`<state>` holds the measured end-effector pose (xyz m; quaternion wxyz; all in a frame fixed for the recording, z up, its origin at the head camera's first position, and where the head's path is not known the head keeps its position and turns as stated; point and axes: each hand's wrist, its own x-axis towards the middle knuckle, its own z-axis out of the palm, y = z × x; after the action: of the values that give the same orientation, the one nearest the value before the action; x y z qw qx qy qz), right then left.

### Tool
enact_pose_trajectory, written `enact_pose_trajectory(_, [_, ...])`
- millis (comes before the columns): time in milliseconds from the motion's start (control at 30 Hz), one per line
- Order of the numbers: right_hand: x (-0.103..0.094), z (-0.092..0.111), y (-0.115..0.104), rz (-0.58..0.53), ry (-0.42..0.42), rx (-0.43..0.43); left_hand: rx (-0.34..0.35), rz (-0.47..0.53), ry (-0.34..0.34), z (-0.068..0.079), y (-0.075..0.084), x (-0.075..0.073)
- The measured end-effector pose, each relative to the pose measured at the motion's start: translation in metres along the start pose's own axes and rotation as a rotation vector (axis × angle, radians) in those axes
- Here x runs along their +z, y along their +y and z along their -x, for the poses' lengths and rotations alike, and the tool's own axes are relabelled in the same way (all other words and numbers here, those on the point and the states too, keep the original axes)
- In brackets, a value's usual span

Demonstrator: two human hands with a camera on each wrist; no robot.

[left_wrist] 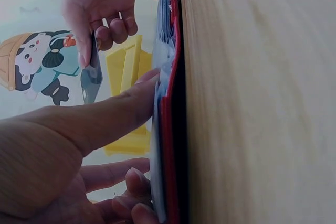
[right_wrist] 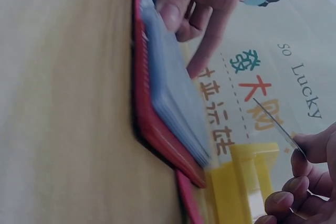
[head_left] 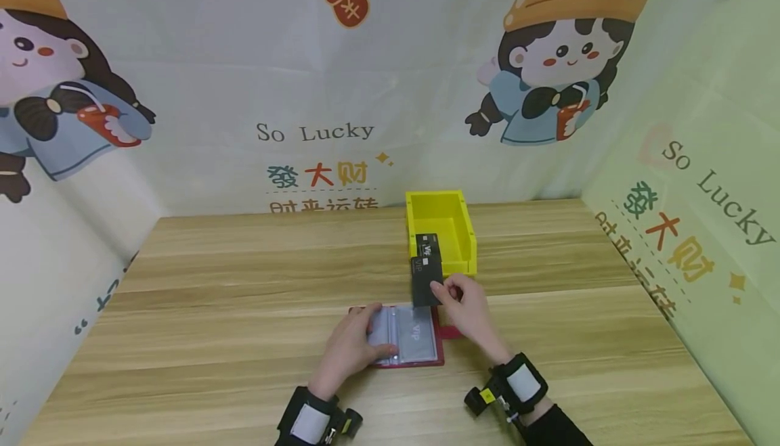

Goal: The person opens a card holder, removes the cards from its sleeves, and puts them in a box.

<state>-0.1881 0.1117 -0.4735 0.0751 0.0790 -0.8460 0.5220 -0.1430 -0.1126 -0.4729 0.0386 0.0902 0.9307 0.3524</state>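
"So, what's on the left?"

"The left hand (head_left: 349, 346) is spread out. Its thumb lies on the clear pages (head_left: 414, 346) of a red card book (head_left: 441, 351), open on the table (head_left: 213, 310). If that thumb lifts, I think the pages could flip up, because they look floppy."

"And the page on the right?"

"It says 'Vip', so maybe a card is in there. Push one more into a full pocket and it might get stuck or bend."

"Where's the black card (head_left: 424, 287)?"

"Up in the air, just past the far edge of the book. It could hit that edge if it comes down crooked. Another dark card (head_left: 428, 244) shows behind it, by the yellow bin (head_left: 447, 219). I can't tell if that one sits inside."

"What about the red strap (head_left: 450, 332)?"

"It sticks out under the right hand (head_left: 469, 309). A low wrist could drag it and turn the book."

"Is that hand holding tight?"

"It pinches the black card near one corner, thumb against finger. A small bump could make it twist or drop."
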Motion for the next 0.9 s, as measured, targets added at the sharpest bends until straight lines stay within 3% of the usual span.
enact_pose_trajectory(467, [-0.023,-0.044,-0.016,0.106,-0.005,-0.044,-0.007,-0.004,-0.017,-0.001,0.0,-0.001])
enact_pose_trajectory(900, [-0.033,-0.08,-0.024,0.306,-0.06,0.046,-0.011,-0.009,-0.017,-0.001,0.002,-0.002])
